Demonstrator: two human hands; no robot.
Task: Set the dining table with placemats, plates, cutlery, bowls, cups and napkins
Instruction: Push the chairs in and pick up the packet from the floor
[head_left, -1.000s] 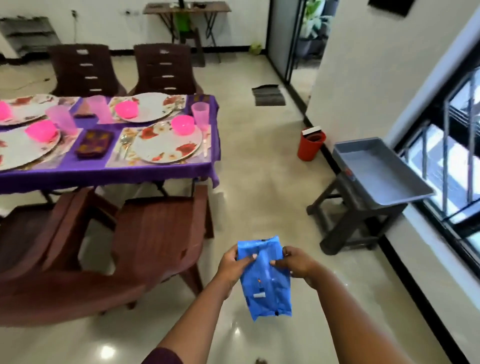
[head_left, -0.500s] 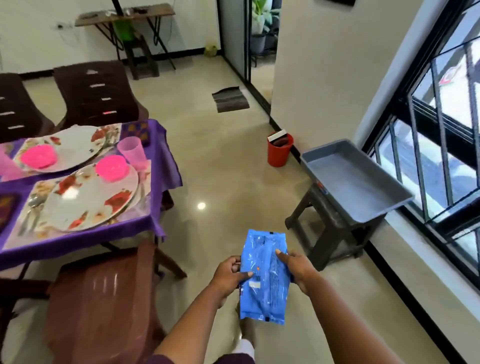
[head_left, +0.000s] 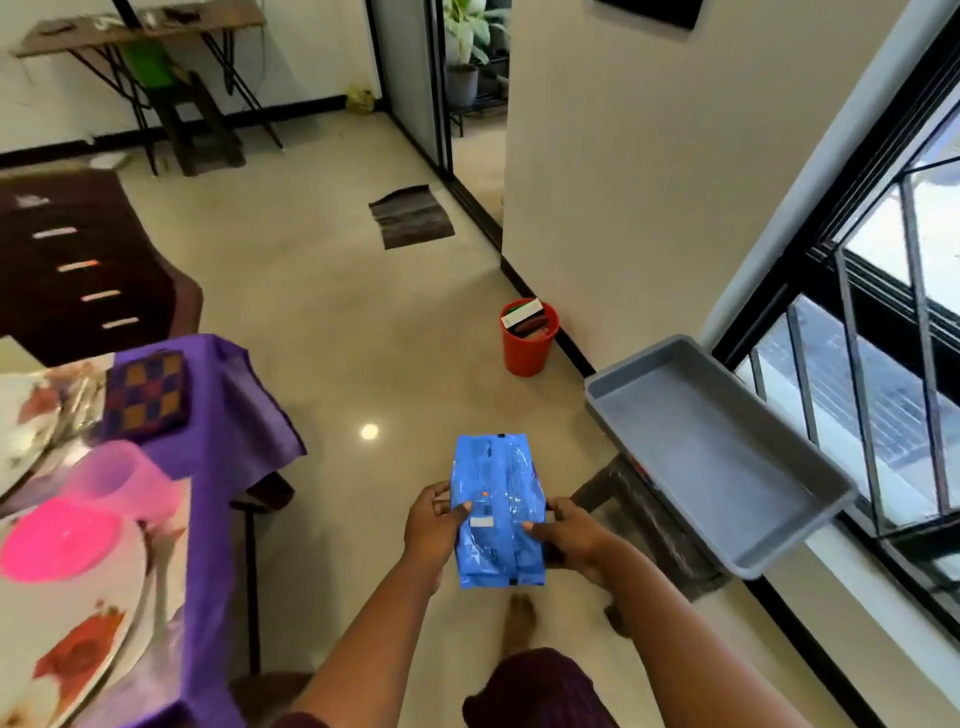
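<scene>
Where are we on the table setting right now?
Done: floral plate, pink bowl and translucent pink cup sit on the purple-clothed table. In hand: both hands, left and right, grip a blue plastic packet, unopened. Left: napkins, none visible.

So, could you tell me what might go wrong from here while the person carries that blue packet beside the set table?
Both hands, left and right, are busy gripping the blue packet, so neither could catch anything that gets knocked.

The pink cup stands near the table's edge, where a passing elbow might tip it.

The purple tablecloth hangs loose at the corner, and snagging it could drag the plate and pink bowl along.
</scene>
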